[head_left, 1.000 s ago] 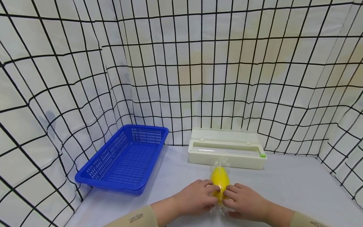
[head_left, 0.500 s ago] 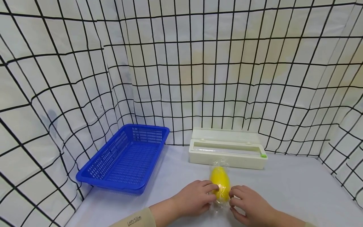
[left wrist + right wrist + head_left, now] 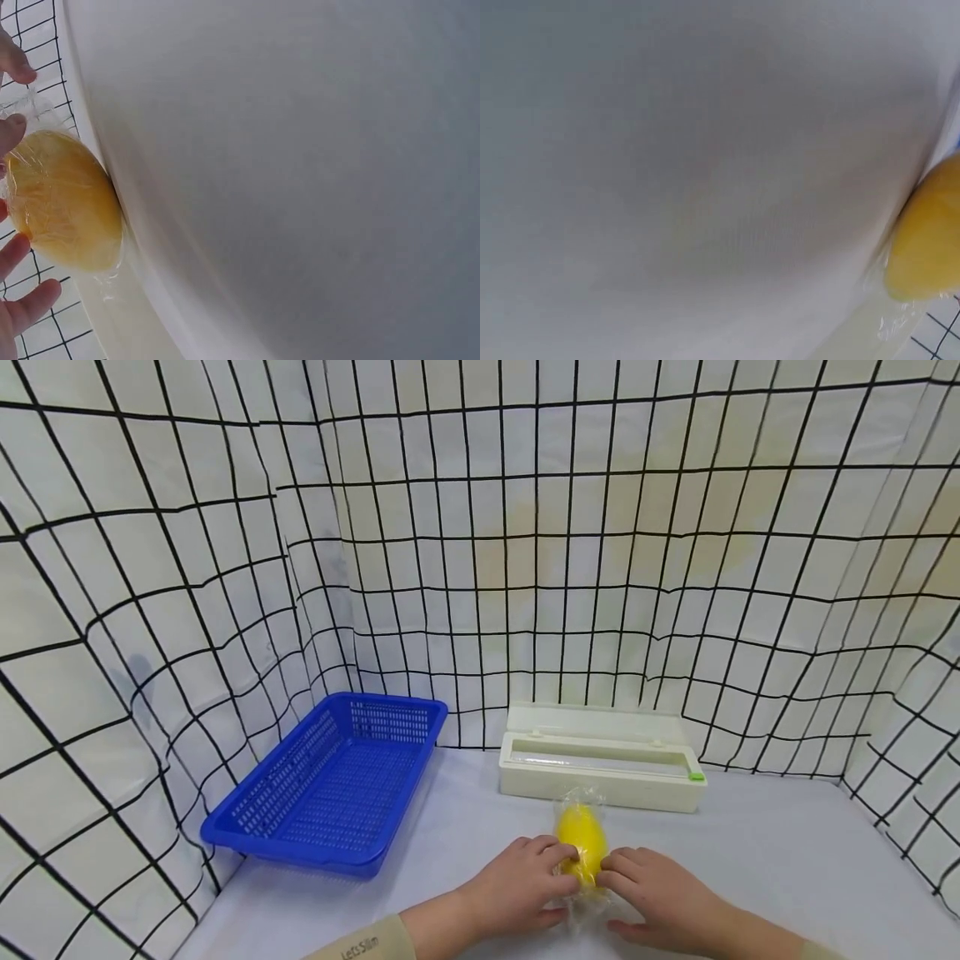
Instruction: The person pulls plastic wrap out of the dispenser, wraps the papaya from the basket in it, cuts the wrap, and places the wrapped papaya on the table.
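A yellow oval thing (image 3: 582, 833), fruit-like and wrapped in clear plastic film, lies on the white table cloth in the head view. Loose film sticks out at its far and near ends. On its left side my left hand (image 3: 517, 885) holds it with bent fingers. My right hand (image 3: 660, 893) touches the right side with its fingertips, its thumb apart and lower down. The left wrist view shows fingertips (image 3: 34, 304) around the wrapped yellow thing (image 3: 67, 206). Only part of it shows at the edge of the right wrist view.
A blue perforated basket (image 3: 378, 843) stands at the left. Behind the yellow thing is a long cream film dispenser box (image 3: 592, 787), lid raised, with a roll of film inside and a green tab (image 3: 696, 776). White cloth walls with black grid lines (image 3: 480, 552) surround the table.
My right hand came away slightly to the right of the yellow thing, then moved back to its side, its thumb now spread. The left hand stays on the left side.
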A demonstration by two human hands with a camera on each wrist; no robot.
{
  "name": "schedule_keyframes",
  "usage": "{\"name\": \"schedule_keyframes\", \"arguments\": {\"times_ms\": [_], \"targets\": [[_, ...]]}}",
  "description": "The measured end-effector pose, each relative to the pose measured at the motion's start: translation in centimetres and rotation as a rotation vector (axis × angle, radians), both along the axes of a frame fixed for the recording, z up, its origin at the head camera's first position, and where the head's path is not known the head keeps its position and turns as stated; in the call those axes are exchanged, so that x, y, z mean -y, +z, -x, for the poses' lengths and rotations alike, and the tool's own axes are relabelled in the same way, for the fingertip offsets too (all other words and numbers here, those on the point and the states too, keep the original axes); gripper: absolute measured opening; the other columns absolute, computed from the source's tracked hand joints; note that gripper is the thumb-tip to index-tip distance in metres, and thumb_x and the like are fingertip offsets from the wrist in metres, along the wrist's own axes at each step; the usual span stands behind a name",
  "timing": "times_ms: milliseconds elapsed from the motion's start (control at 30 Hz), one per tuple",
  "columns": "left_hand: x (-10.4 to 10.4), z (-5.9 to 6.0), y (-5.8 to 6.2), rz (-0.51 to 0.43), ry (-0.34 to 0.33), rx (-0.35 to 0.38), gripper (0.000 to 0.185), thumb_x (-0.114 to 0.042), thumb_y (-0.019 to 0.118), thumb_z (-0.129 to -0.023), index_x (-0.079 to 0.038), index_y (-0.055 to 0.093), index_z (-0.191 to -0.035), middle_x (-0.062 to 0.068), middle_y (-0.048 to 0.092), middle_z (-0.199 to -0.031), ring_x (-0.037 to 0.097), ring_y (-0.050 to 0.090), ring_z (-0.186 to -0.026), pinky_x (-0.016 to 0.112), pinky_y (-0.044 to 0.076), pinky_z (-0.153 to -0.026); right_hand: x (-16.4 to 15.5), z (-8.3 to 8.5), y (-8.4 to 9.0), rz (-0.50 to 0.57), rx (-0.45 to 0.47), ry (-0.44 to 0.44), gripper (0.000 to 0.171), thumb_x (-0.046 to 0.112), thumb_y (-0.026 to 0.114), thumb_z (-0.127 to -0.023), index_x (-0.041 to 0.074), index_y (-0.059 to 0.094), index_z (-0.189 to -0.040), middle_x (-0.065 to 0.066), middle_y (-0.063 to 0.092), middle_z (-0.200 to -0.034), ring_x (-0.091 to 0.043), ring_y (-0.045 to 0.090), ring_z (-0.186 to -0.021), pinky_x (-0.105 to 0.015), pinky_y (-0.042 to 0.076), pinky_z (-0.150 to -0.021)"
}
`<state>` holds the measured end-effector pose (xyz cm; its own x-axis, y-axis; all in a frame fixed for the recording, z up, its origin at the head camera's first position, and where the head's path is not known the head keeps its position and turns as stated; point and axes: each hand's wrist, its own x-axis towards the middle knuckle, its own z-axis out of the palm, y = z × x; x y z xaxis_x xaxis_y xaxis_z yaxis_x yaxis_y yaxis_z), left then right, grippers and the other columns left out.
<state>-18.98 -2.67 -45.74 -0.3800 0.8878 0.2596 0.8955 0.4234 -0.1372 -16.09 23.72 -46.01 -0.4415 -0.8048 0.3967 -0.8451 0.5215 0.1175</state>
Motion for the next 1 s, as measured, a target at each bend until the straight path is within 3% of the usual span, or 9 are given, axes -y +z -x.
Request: {"name": "schedule_keyframes", "arguments": {"times_ms": [100, 200, 367, 533, 733, 1000], "targets": [[-0.2, -0.1, 0.0, -0.037, 0.004, 0.001, 0.018, -0.046, 0.066, -0.094, -0.035, 0.068, -0.107, -0.007, 0.057, -0.130, 0.014, 0.053, -0.115, 0.027, 0.050, -0.091, 0.8, 0.4, -0.4, -0.025, -0.070, 0.035, 0.043, 0.051, 0.076, -0.083, 0.024, 0.059, -0.112, 0.012, 0.055, -0.107, -0.008, 0.053, -0.096, -0.027, 0.052, -0.080], [-0.4, -0.1, 0.0, -0.066, 0.010, 0.004, 0.012, -0.042, 0.063, -0.096, -0.034, 0.070, -0.102, -0.008, 0.060, -0.126, 0.013, 0.054, -0.113, 0.026, 0.051, -0.089, 1.5, 0.4, -0.5, -0.007, -0.118, 0.051, 0.034, 0.046, 0.076, -0.085, 0.025, 0.062, -0.107, 0.011, 0.056, -0.102, -0.008, 0.052, -0.093, -0.024, 0.049, -0.075], [-0.6, 0.0, -0.1, -0.118, 0.006, 0.019, 0.012, -0.035, 0.060, -0.098, -0.030, 0.070, -0.096, -0.009, 0.063, -0.122, 0.011, 0.056, -0.111, 0.025, 0.051, -0.091, 1.8, 0.4, -0.3, 0.062, -0.087, 0.042, 0.015, 0.031, 0.075, -0.090, 0.026, 0.066, -0.100, 0.013, 0.060, -0.099, -0.008, 0.055, -0.090, -0.023, 0.051, -0.073], [-0.6, 0.1, 0.2, -0.155, -0.014, 0.017, 0.013, -0.028, 0.059, -0.098, -0.025, 0.070, -0.091, -0.008, 0.064, -0.120, 0.009, 0.058, -0.111, 0.021, 0.047, -0.096, 1.6, 0.6, -0.3, 0.177, -0.061, 0.063, 0.005, 0.028, 0.067, -0.096, 0.025, 0.066, -0.094, 0.013, 0.062, -0.098, -0.005, 0.058, -0.089, -0.020, 0.051, -0.078], [-0.9, 0.2, 0.7, -0.133, 0.033, 0.100, 0.015, -0.027, 0.057, -0.099, -0.022, 0.068, -0.089, -0.009, 0.065, -0.123, 0.008, 0.058, -0.115, 0.022, 0.045, -0.101, 1.2, 0.5, 0.0, 0.253, 0.007, 0.039, 0.015, 0.022, 0.077, -0.087, 0.027, 0.064, -0.091, 0.017, 0.061, -0.098, -0.002, 0.057, -0.089, -0.017, 0.050, -0.078], [-1.2, 0.5, 1.3, -0.176, 0.070, 0.217, 0.017, -0.027, 0.058, -0.099, -0.024, 0.067, -0.085, -0.011, 0.066, -0.119, 0.005, 0.060, -0.111, 0.022, 0.047, -0.098, 0.9, 0.4, 0.1, 0.175, -0.012, -0.043, 0.041, 0.033, 0.088, -0.073, 0.022, 0.062, -0.103, 0.015, 0.059, -0.103, -0.005, 0.059, -0.093, -0.024, 0.053, -0.079]]}}
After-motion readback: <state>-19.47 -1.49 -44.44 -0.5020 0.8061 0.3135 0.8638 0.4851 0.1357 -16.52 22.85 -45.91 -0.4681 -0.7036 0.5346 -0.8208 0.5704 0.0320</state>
